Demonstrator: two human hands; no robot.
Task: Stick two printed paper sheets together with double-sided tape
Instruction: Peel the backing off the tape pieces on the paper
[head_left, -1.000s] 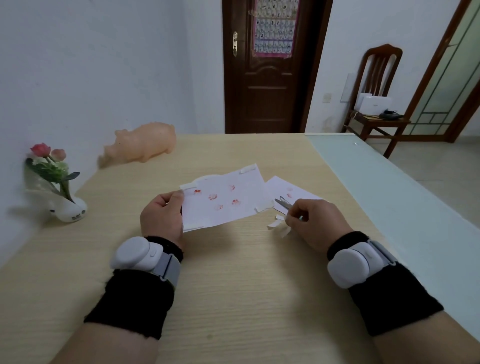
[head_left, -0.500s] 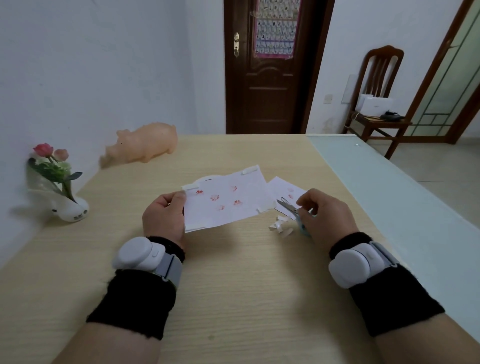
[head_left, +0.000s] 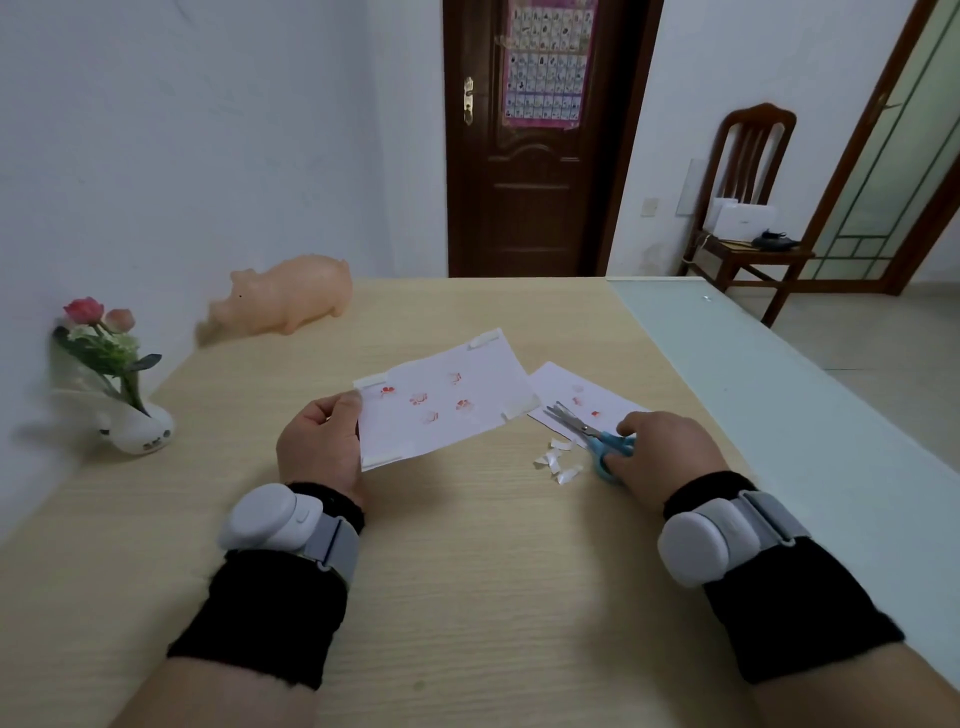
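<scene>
My left hand (head_left: 322, 441) pinches the left edge of a white printed sheet (head_left: 441, 400) with small red pictures, holding it just above the table. Strips of double-sided tape (head_left: 519, 408) sit at its corners. A second printed sheet (head_left: 582, 397) lies flat on the table to the right, partly under the first. My right hand (head_left: 665, 449) rests on blue-handled scissors (head_left: 597, 439), fingers curled round the handles; the blades lie on the second sheet. Small white backing scraps (head_left: 556, 462) lie beside the scissors.
A pink pig figure (head_left: 288, 296) stands at the table's far left. A white vase with flowers (head_left: 124, 400) sits by the left wall. A pale green strip (head_left: 779, 415) runs along the table's right side. A wooden chair (head_left: 748, 208) stands beyond.
My right hand moved right and down toward me, lowering the scissors to the table. The left hand and its sheet barely moved.
</scene>
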